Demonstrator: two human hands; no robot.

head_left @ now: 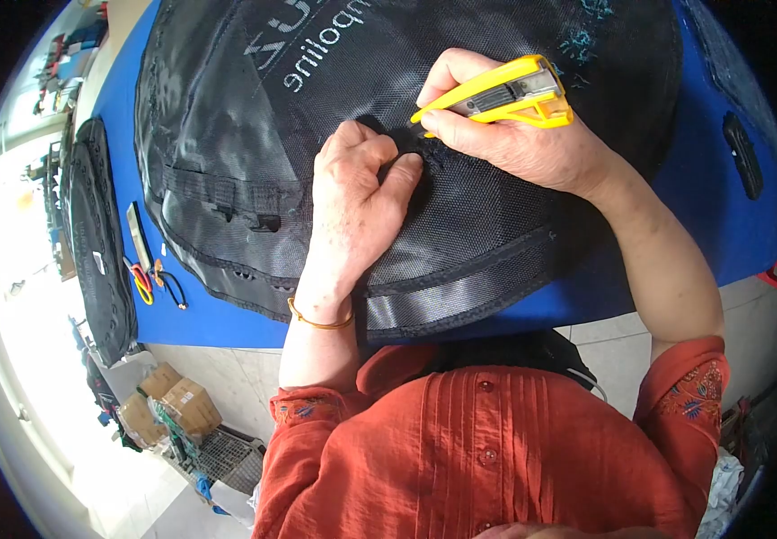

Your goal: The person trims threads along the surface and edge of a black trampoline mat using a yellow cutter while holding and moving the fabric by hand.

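A large black mesh fabric piece (487, 225) with pale printed lettering covers much of the blue table. My right hand (541, 148) grips a yellow utility knife (505, 90), its tip pointing down and left at the fabric. Close to that tip, my left hand (357, 198) rests on the mesh with fingers curled, pinching at a spot beside the blade end. What the left fingers hold is hidden, probably a fold of the dark fabric, but I cannot make it out. Blue-green thread scraps (579, 45) lie on the fabric at the upper right.
Scissors with red and yellow handles (141, 280) and a metal strip (139, 234) lie on the blue table (218, 332) at left, beside a rolled black bundle (101, 242). A black object (742, 155) is at right. Cardboard boxes (186, 404) stand on the floor.
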